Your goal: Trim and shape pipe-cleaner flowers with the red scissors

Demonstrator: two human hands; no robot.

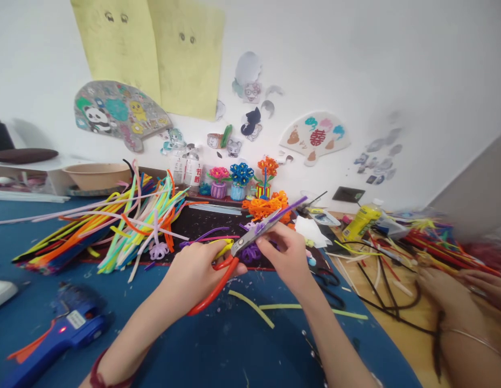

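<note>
Lying nearest, pale yellow fuzzy stems (252,309) on the blue-covered bench (218,355): light, bendy. Your left hand (196,275) is closed round the red-handled metal scissors (218,289); stiff, some weight, best held by the loops. Your right hand (289,260) pinches a slim purple fuzzy stem (294,205) alongside the blades: soft, probably wire-cored, kinks easily, so hold clear of the cutting edges. Farther: bunched orange fuzzy flowers (266,205), likely crushable; lift from underneath.
</note>
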